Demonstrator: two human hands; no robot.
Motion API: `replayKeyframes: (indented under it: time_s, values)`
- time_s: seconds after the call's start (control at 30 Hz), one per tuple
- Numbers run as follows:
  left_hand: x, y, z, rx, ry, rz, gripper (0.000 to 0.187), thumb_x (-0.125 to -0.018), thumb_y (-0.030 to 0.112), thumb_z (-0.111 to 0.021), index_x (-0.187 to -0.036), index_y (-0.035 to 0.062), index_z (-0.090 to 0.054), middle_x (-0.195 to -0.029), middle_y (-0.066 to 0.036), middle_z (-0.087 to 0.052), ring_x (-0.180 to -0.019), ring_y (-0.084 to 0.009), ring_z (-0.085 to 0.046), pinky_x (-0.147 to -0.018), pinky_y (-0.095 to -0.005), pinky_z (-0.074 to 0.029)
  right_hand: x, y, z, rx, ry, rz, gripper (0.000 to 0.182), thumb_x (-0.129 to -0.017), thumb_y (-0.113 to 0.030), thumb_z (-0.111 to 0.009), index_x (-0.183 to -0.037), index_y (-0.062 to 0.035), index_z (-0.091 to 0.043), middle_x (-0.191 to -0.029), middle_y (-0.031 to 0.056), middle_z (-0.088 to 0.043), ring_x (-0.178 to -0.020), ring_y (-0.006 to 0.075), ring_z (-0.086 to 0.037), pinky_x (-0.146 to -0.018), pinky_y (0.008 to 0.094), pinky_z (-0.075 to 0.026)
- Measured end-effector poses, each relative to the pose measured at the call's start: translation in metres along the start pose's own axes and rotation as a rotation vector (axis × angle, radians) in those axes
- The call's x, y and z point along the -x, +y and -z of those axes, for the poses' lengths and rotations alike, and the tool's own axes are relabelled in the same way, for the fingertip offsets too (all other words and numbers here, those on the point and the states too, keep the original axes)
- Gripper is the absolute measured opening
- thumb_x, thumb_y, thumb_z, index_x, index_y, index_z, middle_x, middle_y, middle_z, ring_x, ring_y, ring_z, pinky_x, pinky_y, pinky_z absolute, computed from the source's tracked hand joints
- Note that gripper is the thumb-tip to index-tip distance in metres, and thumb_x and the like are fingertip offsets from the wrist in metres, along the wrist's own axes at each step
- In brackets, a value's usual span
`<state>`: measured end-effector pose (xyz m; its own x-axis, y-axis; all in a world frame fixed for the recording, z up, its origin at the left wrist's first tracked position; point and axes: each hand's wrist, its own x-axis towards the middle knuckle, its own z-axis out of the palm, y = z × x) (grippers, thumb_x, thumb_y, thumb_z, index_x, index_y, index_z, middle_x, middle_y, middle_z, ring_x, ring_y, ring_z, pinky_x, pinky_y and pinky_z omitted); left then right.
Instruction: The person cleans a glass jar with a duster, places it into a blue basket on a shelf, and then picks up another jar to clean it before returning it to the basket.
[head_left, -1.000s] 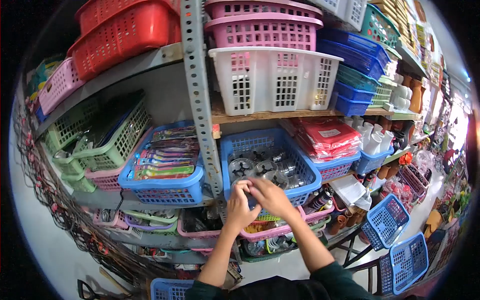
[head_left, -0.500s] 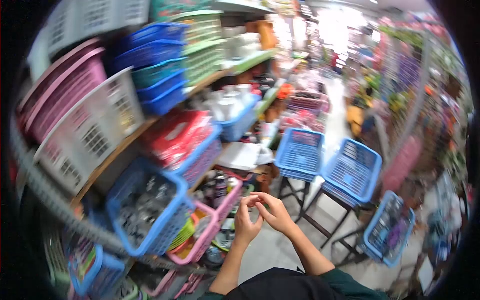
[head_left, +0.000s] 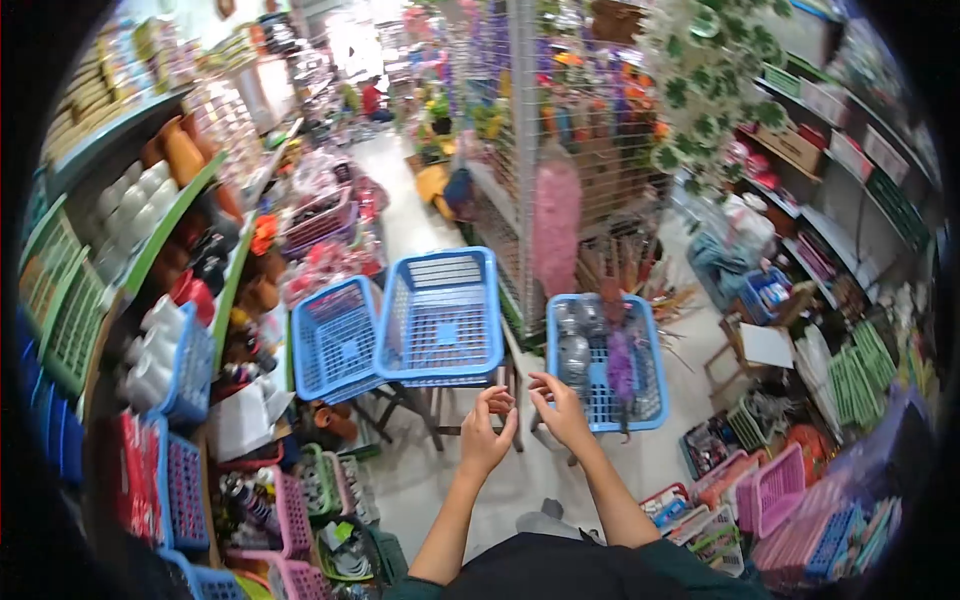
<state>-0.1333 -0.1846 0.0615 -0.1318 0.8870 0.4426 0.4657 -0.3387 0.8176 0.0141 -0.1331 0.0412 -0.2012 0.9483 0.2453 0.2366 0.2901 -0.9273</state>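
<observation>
Fingers (head_left: 497,402) of the left hand (head_left: 484,435) curl narrowly, tips pinched together; whether they hold anything, cannot tell. Right hand (head_left: 562,410) fingers spread loosely, above 3 blue baskets (head_left: 440,315).

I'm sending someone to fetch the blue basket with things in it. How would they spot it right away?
Look down the shop aisle to the three blue baskets on stands in front of the hands. Take the right-hand basket, just beyond the right hand and below the hanging pink duster. Unlike its two empty neighbours, it holds shiny and purple items.
</observation>
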Motion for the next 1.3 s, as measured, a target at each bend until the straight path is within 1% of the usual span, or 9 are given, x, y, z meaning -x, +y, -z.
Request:
replayKeyframes:
  time_s: [0.27,0.4,0.53,0.63,0.73,0.77,0.83,1.13,1.3]
  values:
    - [-0.014,-0.031,-0.112,0.084,-0.256,0.030,0.031,-0.082,0.007,-0.060,-0.111,0.0054,-0.051,-0.089,-0.007,-0.063,-0.076,-0.0175,-0.062,-0.070,-0.0300,-0.049,0.028,0.163,0.084,0.706,0.339,-0.495,0.062,-0.072,-0.015,-0.066,-0.128,-0.0058,-0.041,-0.124,0.0243,-0.038,-0.113,0.0406,-0.038,-0.098,0.0464,-0.032]
    - [-0.003,-0.059,-0.156,0.068,-0.391,0.071,0.024,-0.081,0.007,-0.059,-0.105,0.0060,-0.055,-0.087,-0.006,-0.062,-0.077,-0.0180,-0.062,-0.069,-0.0307,-0.048,0.039,0.227,0.094,0.336,0.411,-0.654,0.073,-0.068,-0.011,-0.069,-0.132,-0.0054,-0.035,-0.134,0.0279,-0.032,-0.122,0.0445,-0.035,-0.100,0.0443,-0.033]
    - [0.008,-0.125,-0.210,0.104,-0.594,0.127,0.029,-0.078,0.006,-0.060,-0.107,0.0063,-0.057,-0.097,-0.011,-0.061,-0.089,-0.0245,-0.060,-0.079,-0.0344,-0.048,0.036,0.226,0.094,0.245,0.446,-0.735,0.066,-0.069,-0.006,-0.063,-0.130,-0.0020,-0.036,-0.116,0.0279,-0.053,-0.112,0.0402,-0.051,-0.093,0.0421,-0.040]
    - [-0.009,-0.140,-0.230,-0.227,-1.021,-0.061,0.043,-0.067,0.005,-0.064,-0.110,0.0101,-0.060,-0.113,-0.009,-0.059,-0.106,-0.0296,-0.054,-0.090,-0.0386,-0.044,0.041,0.228,0.101,0.372,0.480,-0.700,0.050,-0.072,-0.005,-0.057,-0.121,-0.0004,-0.045,-0.103,0.0283,-0.059,-0.098,0.0428,-0.056,-0.084,0.0465,-0.044]
    - [-0.012,-0.188,-0.267,-0.648,-1.249,-0.548,0.040,-0.069,0.012,-0.063,-0.108,0.0200,-0.064,-0.117,0.000,-0.058,-0.111,-0.0208,-0.048,-0.090,-0.0381,-0.039,0.051,0.219,0.115,0.477,0.469,-0.709,0.041,-0.076,-0.007,-0.053,-0.116,0.0007,-0.050,-0.098,0.0285,-0.060,-0.091,0.0432,-0.057,-0.078,0.0488,-0.045]
    - [-0.010,-0.191,-0.274,-0.642,-1.255,-0.554,0.040,-0.069,0.012,-0.063,-0.108,0.0200,-0.064,-0.117,0.000,-0.058,-0.111,-0.0208,-0.048,-0.090,-0.0381,-0.039,0.057,0.217,0.121,0.484,0.445,-0.712,0.041,-0.076,-0.008,-0.053,-0.116,0.0008,-0.050,-0.097,0.0276,-0.060,-0.092,0.0426,-0.058,-0.079,0.0485,-0.045]
    - [0.005,-0.209,-0.291,-0.921,-1.176,-0.980,0.031,-0.077,0.020,-0.057,-0.106,0.0249,-0.065,-0.111,0.004,-0.061,-0.112,-0.0164,-0.045,-0.094,-0.0369,-0.031,0.070,0.218,0.128,0.471,0.454,-0.691,0.041,-0.077,-0.009,-0.054,-0.117,0.0000,-0.050,-0.097,0.0256,-0.061,-0.092,0.0413,-0.058,-0.079,0.0474,-0.045]
    - [0.007,-0.222,-0.320,-1.259,-1.192,-1.271,0.026,-0.085,0.029,-0.047,-0.104,0.0255,-0.065,-0.104,0.008,-0.063,-0.115,-0.0150,-0.043,-0.099,-0.0394,-0.021,0.117,0.210,0.128,0.450,0.476,-0.735,0.042,-0.078,-0.015,-0.061,-0.118,-0.0031,-0.051,-0.102,0.0217,-0.062,-0.096,0.0372,-0.059,-0.081,0.0428,-0.046]
    - [-0.005,-0.234,-0.313,-0.954,-1.020,-1.324,0.017,-0.082,0.022,-0.051,-0.095,0.0194,-0.062,-0.093,0.003,-0.064,-0.099,-0.0136,-0.056,-0.094,-0.0363,-0.031,0.132,0.182,0.120,0.407,0.517,-0.766,0.042,-0.078,-0.018,-0.063,-0.116,-0.0044,-0.053,-0.101,0.0205,-0.063,-0.095,0.0362,-0.060,-0.081,0.0421,-0.046]
